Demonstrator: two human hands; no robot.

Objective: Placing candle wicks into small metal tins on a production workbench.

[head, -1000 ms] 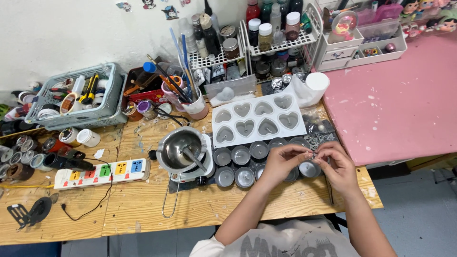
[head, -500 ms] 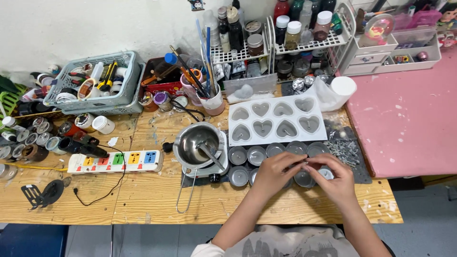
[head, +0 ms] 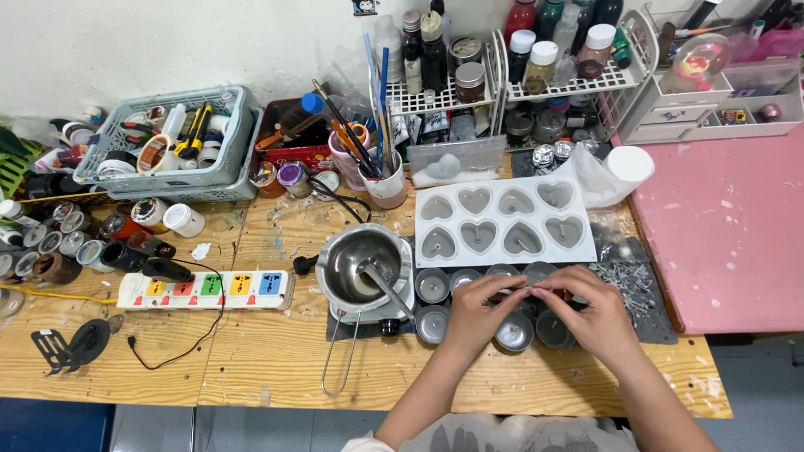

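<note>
My left hand (head: 474, 314) and my right hand (head: 591, 311) meet fingertip to fingertip over a cluster of small round metal tins (head: 432, 285) filled with grey wax. Together the fingers pinch something tiny above one tin (head: 513, 331); what it is cannot be made out. Just behind the tins lies a white mould with several heart-shaped cavities (head: 507, 222). To the left of my left hand a steel melting pot (head: 361, 265) sits on a small base, a spoon resting in it.
A white power strip (head: 206, 290) lies at the left. A grey basket of tools (head: 167, 146), a cup of brushes (head: 386, 180), wire racks of bottles (head: 536, 71) and small jars (head: 63, 243) crowd the back. A pink table (head: 729, 226) adjoins on the right.
The view has shifted a little. Both hands stay over the tins, and their fingertips have drawn together above one tin.
</note>
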